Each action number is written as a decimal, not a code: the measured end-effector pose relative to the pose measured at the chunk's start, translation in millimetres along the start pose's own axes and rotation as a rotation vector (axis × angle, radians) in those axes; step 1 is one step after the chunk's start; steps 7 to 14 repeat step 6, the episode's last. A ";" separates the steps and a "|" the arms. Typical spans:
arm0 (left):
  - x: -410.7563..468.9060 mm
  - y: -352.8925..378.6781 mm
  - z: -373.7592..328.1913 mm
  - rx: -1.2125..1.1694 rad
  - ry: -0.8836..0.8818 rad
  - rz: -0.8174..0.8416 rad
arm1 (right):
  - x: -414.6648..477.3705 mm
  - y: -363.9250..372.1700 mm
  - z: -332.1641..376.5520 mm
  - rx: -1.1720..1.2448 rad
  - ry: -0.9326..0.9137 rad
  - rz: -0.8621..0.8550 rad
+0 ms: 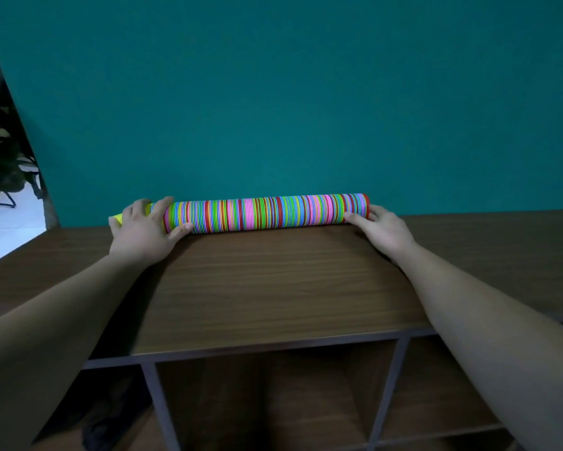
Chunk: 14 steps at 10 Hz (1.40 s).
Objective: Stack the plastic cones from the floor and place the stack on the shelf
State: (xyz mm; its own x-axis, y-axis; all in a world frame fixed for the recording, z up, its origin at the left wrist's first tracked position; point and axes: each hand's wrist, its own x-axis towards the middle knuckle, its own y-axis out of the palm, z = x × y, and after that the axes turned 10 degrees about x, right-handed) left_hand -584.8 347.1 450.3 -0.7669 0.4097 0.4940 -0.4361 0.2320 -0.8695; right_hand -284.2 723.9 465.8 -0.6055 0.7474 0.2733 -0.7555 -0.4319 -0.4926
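Shelf top (273,288): front strip bare wood — open to reach from above & front. Rear: cone stack (267,212) lies along wall (273,92), left hand (140,236) gripping one end, right hand (387,231) the other. Cubbies (260,402) below open-fronted, dividers (386,395) betw. them.

We take the stack of cones (267,212) for smooth plastic, faintly glossy along its ribbed rims; the shelf (273,288) beneath shows matt, smooth wood-grain board. At twelve o'clock the wall (306,92) looks flatly painted, matt, even.
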 end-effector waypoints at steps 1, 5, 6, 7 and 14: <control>4.6 3.7 -3.0 -0.002 0.009 -0.010 | -0.2 1.5 -0.9 -0.048 -0.042 0.026; 3.2 -0.5 -7.7 -0.187 0.061 -0.045 | -6.4 8.6 -2.8 -0.311 -0.021 0.017; -10.2 -7.9 -14.8 -0.164 0.112 -0.241 | -13.3 16.4 0.0 -0.487 -0.248 -0.090; -10.2 -7.9 -14.8 -0.164 0.112 -0.241 | -13.3 16.4 0.0 -0.487 -0.248 -0.090; -10.2 -7.9 -14.8 -0.164 0.112 -0.241 | -13.3 16.4 0.0 -0.487 -0.248 -0.090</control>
